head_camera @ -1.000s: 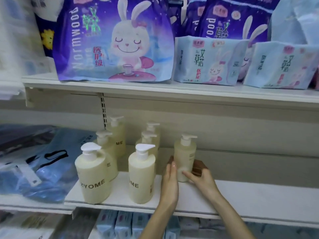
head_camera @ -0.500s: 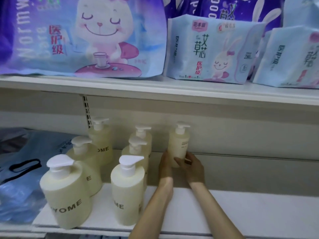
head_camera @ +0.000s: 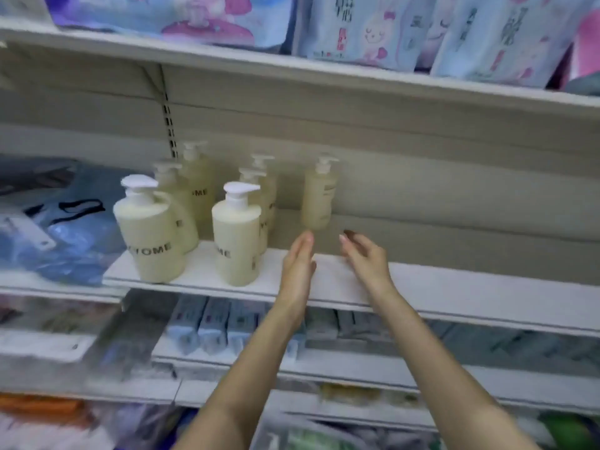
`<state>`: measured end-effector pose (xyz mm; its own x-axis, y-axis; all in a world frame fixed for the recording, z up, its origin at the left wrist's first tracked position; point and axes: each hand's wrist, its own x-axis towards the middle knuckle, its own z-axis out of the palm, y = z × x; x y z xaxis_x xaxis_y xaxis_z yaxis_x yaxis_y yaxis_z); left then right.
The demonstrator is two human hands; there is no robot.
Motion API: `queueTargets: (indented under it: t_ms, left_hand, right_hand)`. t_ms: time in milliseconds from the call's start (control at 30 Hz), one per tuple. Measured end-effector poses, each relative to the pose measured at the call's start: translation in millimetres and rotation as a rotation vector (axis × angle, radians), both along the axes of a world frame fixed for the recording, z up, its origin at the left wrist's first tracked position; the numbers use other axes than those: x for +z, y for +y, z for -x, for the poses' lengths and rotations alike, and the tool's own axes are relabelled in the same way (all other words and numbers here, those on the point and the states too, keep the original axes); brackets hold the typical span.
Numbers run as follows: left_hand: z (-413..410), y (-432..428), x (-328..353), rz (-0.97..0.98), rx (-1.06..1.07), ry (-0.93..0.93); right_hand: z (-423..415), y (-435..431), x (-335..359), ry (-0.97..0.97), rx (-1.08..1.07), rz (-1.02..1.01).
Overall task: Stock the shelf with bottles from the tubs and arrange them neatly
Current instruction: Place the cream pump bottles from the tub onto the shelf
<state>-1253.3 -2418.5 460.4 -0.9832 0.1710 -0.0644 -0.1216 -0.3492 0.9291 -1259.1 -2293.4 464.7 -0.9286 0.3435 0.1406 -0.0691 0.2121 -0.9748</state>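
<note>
**Both hands off the lone bottle at the back of the shelf**

The pump bottle stood upright near the shelf's back wall, apart from six matching bottles grouped to its left. The left hand and right hand hovered just in front of it, each grip wide and empty, palms facing one another.

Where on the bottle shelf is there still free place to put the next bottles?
The shelf is bare right of the lone back bottle, and in front of it where both open hands hover. The left end is crowded by six bottles.
</note>
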Motion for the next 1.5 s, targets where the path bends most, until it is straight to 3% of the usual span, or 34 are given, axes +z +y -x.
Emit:
queueTargets:
  t_ms: [100,233,567,833,1067,1500]
  left_hand:
    - [-54.3,-15.0,7.1,-0.025,0.013,0.026]
    - [-126.1,-39.2,-24.1,-0.084,0.102,-0.07]
    - [-239.3,-99.1,-126.3,0.018,0.222,-0.299]
    - [-281.7,-154.0,-188.8,-0.001,0.283,-0.555]
    - [-304.6,-168.2,-188.3,0.002,0.264,-0.554]
    - [-335.0,-177.0,-252.5,-0.025,0.556,-0.676]
  right_hand:
    - [-54.4,-3.9,10.2,0.033,0.069,0.136]
    - [-129.0,-16.9,-10.6,-0.014,0.183,0.127]
    - [-232.8,-47.4,-108.5,-0.368,0.401,0.108]
    - [-275.7,-74.6,-168.4,-0.628,0.438,0.094]
    - [-297.4,-88.3,-176.7,-0.688,0.548,-0.02]
    - [-272.5,-76.5,-243.5,-0.868,0.774,-0.152]
